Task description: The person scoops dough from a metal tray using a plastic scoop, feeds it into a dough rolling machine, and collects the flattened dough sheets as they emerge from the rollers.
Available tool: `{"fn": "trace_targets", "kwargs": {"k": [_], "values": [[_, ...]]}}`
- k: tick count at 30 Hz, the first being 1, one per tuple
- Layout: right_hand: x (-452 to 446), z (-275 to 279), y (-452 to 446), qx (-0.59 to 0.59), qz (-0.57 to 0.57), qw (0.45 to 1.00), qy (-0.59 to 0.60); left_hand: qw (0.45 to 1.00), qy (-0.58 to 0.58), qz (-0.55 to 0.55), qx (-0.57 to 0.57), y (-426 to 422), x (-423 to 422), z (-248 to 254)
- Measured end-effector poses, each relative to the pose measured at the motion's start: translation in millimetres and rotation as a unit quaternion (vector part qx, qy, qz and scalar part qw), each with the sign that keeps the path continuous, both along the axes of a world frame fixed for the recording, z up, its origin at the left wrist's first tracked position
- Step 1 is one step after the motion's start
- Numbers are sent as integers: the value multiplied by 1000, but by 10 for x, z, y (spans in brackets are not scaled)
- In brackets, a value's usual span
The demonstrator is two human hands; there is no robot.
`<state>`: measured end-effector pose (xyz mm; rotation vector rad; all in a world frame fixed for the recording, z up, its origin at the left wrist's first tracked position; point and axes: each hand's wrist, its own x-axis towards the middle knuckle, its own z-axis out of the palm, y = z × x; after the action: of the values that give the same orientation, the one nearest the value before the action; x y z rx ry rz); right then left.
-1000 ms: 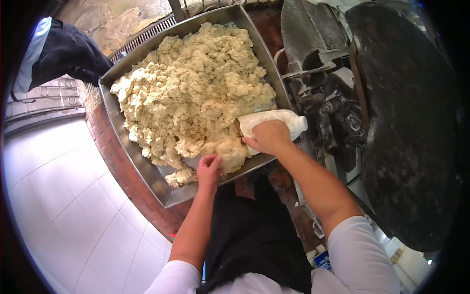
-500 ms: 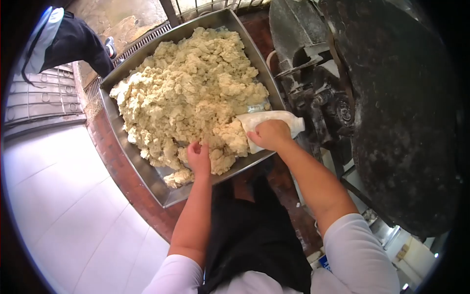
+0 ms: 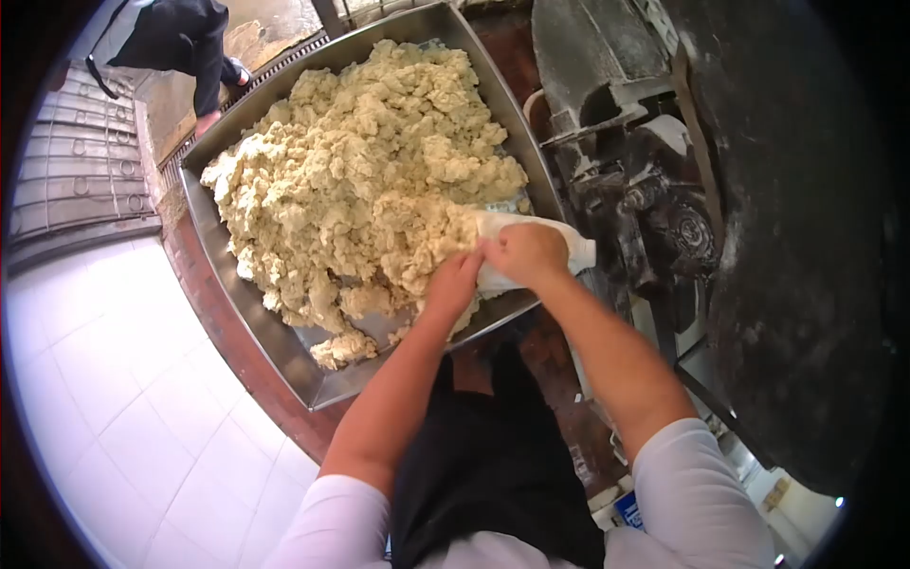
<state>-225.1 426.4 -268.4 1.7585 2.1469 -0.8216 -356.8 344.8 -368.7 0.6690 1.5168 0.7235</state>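
A metal tray (image 3: 248,322) holds a big heap of pale, crumbly dough (image 3: 360,180). At its near right side lies a white plastic scoop (image 3: 578,250), shaped like a cut bottle with its narrow neck pointing right. My right hand (image 3: 533,254) is closed on the scoop from above, and the scoop's wide mouth faces into the dough. My left hand (image 3: 453,283) is at that mouth, fingers pressed together against the dough and close to my right thumb. Whatever is under the left fingertips is hidden.
Dark, flour-dusted machinery (image 3: 664,209) stands close along the tray's right side. White tiles (image 3: 142,389) are at the left, beside red brick flooring (image 3: 223,313). Another person (image 3: 180,43) is at the far left corner, a hand near the tray rim. A metal grille (image 3: 81,156) is behind.
My left hand has moved right and up from the tray's near edge to the scoop's mouth. The scoop stays in my right hand. The other person's hand now shows near the tray.
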Motion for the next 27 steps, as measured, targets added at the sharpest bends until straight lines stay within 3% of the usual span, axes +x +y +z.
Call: {"fn": "trace_targets", "kwargs": {"k": [4,7,9,11,13,15,18,21,25,27], "values": [[47,-7,4,14,-40,999,-3,997,-56,-55,8,170,52,48],[86,67,-102,-10,-12,1000,-20,982,90,-163,43,88,-375,564],[104,104,-115,-16,2,1000,-10,976,202,34,72,-59,-663,376],[103,133,-137,-17,27,999,9,971,65,215,-83,-159,-690,272],[104,167,-271,-16,67,997,30,944,-18,295,-145,-98,-675,172],[110,135,-354,2,91,995,31,949,-38,282,-134,-58,-470,8],[68,2,-275,22,23,999,36,983,131,115,-63,-19,-155,-44],[141,-100,-132,55,7,997,44,976,189,110,4,-72,249,-151],[90,-81,-135,43,-27,998,42,992,124,8,-7,44,92,-240],[84,38,-144,14,-25,999,31,997,52,25,-45,33,13,-104]]}}
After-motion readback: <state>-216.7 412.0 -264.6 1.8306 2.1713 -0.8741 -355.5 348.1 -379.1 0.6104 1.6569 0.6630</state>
